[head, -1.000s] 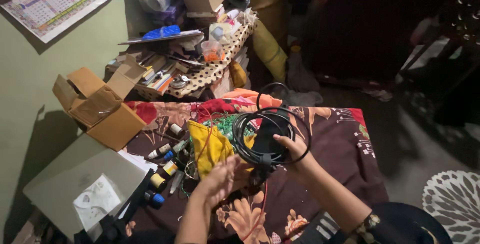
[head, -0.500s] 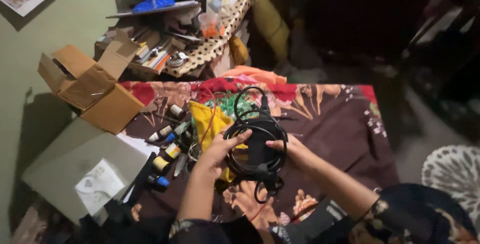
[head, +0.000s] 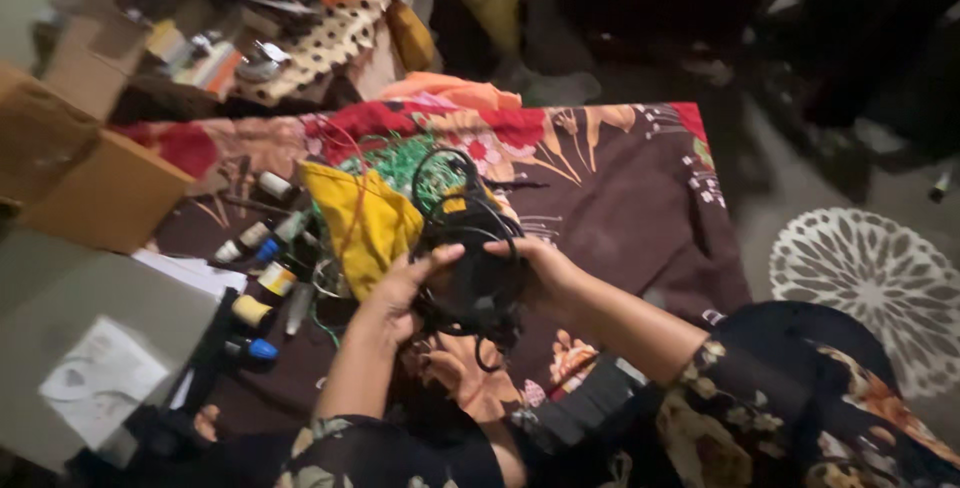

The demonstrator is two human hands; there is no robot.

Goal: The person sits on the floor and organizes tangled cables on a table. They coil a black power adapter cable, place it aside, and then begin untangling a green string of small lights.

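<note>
Both forearms are bare from the elbow down. The left hand (head: pixel 400 288) and right hand (head: pixel 540 266) carry no rings or bands that show, though the picture is dim and smeared. Dark sleeves end near the elbows, printed with pale flowers and leaves in cream, orange and dull green. The same dark floral cloth covers the lap and the right shoulder. A grey ribbed strip, perhaps a hem, lies below the right arm.
</note>
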